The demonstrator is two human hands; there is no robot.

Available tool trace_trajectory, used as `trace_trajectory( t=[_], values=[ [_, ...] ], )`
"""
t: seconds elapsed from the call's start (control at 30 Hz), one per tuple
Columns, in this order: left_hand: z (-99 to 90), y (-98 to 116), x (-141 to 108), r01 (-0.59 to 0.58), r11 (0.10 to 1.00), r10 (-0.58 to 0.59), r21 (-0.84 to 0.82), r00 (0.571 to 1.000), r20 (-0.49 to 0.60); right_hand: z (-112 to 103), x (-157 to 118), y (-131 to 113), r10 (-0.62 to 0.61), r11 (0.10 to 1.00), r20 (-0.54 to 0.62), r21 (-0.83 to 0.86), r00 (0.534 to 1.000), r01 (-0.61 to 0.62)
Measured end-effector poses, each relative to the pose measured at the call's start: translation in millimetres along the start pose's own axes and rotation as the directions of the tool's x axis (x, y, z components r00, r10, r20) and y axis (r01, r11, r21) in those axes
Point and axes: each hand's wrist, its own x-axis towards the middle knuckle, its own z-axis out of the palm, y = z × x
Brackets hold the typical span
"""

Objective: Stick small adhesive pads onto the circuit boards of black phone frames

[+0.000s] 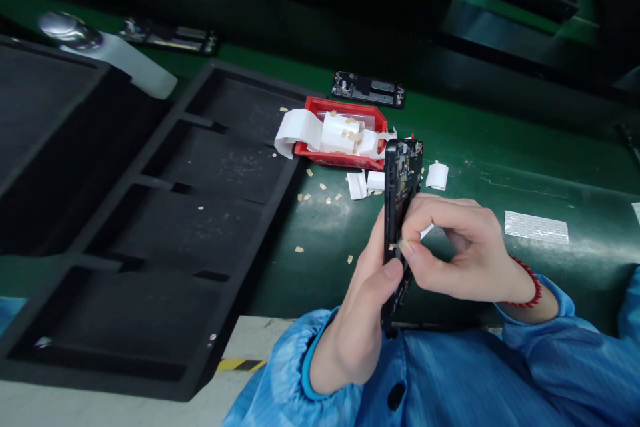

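My left hand (364, 303) grips an opened phone body (391, 207), black with its inner parts bare, and holds it upright on edge. The left thumb presses near the lower part of its side. My right hand (453, 250) is closed in a pinch, thumb and forefinger together, against the phone's side. A small tan sticker (393, 247) shows at those fingertips, on or touching the phone's edge. Just beyond the phone stands a red bin (340, 161) holding rolled white backing strip (340, 132) with tan stickers on it.
A black tray with compartments (235, 227) lies at left. Another phone body (369, 89) rests behind the bin, and one more (170, 39) lies farther left near a white bottle with a metal top (135, 63). Loose tan stickers and white scraps (357, 185) dot the green table. Bubble wrap (536, 227) lies right.
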Motion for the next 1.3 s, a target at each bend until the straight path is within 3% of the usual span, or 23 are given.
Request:
trace_trajectory(
  t=[0.1, 0.3, 0.47, 0.6, 0.83, 1.03, 1.17, 1.3],
  values=[
    [-0.5, -0.5, -0.2, -0.010, 1.000, 0.010, -0.007, 1.000, 0.001, 0.0, 1.0, -1.2, -0.007, 1.000, 0.001, -0.007, 1.000, 0.007],
    [11.1, 6.7, -3.3, 0.008, 1.000, -0.006, 0.011, 0.994, -0.111, 0.2, 2.3, -2.6, -0.016, 1.000, -0.001, -0.008, 1.000, 0.016],
    [6.1, 8.2, -1.2, 0.050, 0.997, -0.048, 0.058, 0.998, -0.039, -0.3, 2.1, -2.3, -0.002, 1.000, 0.003, -0.014, 1.000, 0.002],
    [4.4, 8.2, -1.5, 0.067, 0.993, -0.060, 0.094, 0.996, -0.068, 0.0, 1.7, -2.1, -0.008, 1.000, -0.001, -0.001, 1.000, 0.008],
    [6.6, 7.6, -4.0, 0.049, 0.999, -0.047, 0.020, 0.995, -0.091, 1.7, 2.6, -3.4, -0.022, 1.000, -0.009, -0.007, 1.000, 0.022],
    [0.8, 3.5, -2.5, 0.031, 0.999, -0.030, 0.015, 0.999, -0.038, 0.8, 3.4, -4.0, -0.034, 0.999, -0.002, -0.011, 0.999, 0.034],
    [2.0, 3.8, -1.7, 0.052, 0.997, -0.048, 0.056, 0.997, -0.058, 0.4, 3.0, -3.3, -0.036, 0.999, -0.002, -0.011, 0.999, 0.036],
    [5.1, 5.6, -1.0, 0.002, 0.999, -0.001, 0.040, 0.999, -0.036, 0.2, 2.2, -3.5, -0.024, 1.000, 0.002, -0.009, 1.000, 0.024]
  ],
)
